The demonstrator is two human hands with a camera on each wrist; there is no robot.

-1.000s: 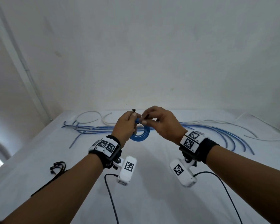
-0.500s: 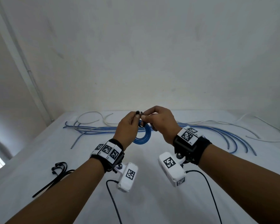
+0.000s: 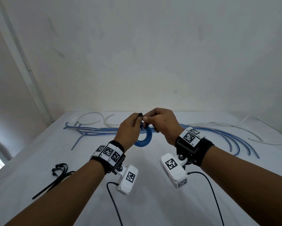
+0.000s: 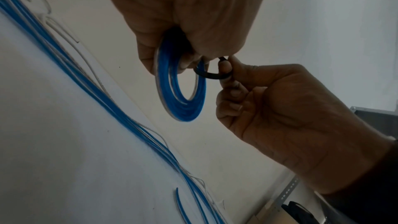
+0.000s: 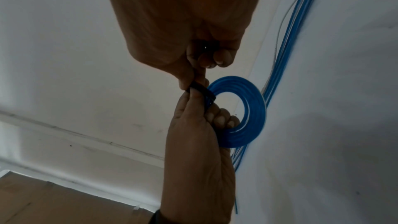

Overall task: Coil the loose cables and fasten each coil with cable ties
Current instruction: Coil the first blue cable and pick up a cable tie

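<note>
The blue coil [image 3: 144, 139] hangs in the air at the middle of the head view, above the white table [image 3: 153, 201], with a black cable tie [image 4: 212, 75] looped through its upper edge. The left hand [image 3: 129, 132] has its fingers curled round the top of the coil and pinches the tie's head against it. The right hand [image 3: 163, 123] pinches the tie's loop between thumb and forefinger just beside the left fingertips, its other fingers curled in.

The loop looks slack, so the fastening seems not yet cinched. If the left grip eases while the right hand pulls, the turns could spring apart or slip out of the loop; a pull at an angle could bunch only some turns.

Loose blue cables [image 3: 104, 130] and white cables [image 3: 91, 119] lie across the far table, spare black ties [image 3: 58, 175] at lower left.
</note>
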